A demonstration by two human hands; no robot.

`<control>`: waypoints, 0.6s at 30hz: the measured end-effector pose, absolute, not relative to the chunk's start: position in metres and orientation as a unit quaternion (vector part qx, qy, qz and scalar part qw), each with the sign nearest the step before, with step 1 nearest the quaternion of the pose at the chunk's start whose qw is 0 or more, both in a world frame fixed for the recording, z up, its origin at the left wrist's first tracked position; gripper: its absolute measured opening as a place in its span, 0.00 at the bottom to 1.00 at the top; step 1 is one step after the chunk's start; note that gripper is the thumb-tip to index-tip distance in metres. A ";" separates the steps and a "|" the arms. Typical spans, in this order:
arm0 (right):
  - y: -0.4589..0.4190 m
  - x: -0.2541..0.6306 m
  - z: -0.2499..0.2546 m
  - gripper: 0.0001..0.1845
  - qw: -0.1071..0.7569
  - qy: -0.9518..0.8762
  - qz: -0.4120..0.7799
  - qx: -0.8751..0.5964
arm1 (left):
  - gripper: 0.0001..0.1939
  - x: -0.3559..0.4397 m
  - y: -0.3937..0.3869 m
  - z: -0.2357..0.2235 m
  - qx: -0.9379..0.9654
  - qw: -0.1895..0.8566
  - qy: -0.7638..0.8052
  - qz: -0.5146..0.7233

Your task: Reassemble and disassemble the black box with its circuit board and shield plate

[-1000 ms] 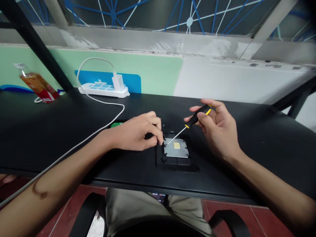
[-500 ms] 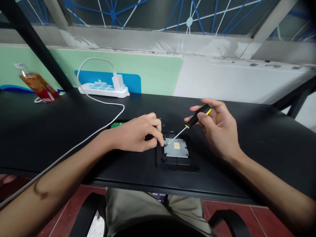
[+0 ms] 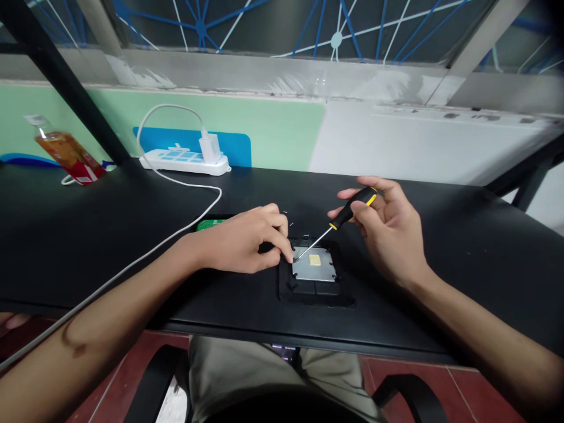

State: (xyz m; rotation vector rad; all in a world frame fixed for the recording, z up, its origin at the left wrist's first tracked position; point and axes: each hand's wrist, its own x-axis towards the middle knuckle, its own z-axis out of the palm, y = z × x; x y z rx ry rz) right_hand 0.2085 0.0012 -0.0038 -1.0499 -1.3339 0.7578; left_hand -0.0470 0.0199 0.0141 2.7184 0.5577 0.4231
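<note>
A small black device (image 3: 315, 288) with a silver metal plate (image 3: 314, 271) and a yellow patch lies on the black desk (image 3: 88, 235) near its front edge. My right hand (image 3: 388, 229) is closed round a screwdriver (image 3: 339, 220) with a black and yellow handle; its thin shaft slants down to the plate's upper left corner. My left hand (image 3: 244, 238) rests on the desk just left of the device, fingers pinched together at that same corner, beside the screwdriver tip. What the pinch holds is too small to see.
A white power strip (image 3: 185, 160) with a plugged charger sits at the back; its white cable (image 3: 176, 229) runs across the desk toward the left edge. An orange drink bottle (image 3: 70, 155) leans at far left. A green object (image 3: 211, 223) peeks behind my left hand. A few tiny screws (image 3: 288, 220) lie nearby.
</note>
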 end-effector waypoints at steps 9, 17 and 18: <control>0.001 0.209 -0.004 0.14 0.597 -0.573 0.329 -0.456 | 0.18 -0.047 0.019 0.015 0.955 0.166 0.196 0.147; -0.002 0.208 -0.003 0.13 0.598 -0.584 0.318 -0.448 | 0.18 -0.046 0.017 0.016 0.955 0.172 0.190 0.149; -0.002 0.208 -0.002 0.13 0.599 -0.585 0.318 -0.445 | 0.18 -0.046 0.017 0.016 0.955 0.171 0.191 0.146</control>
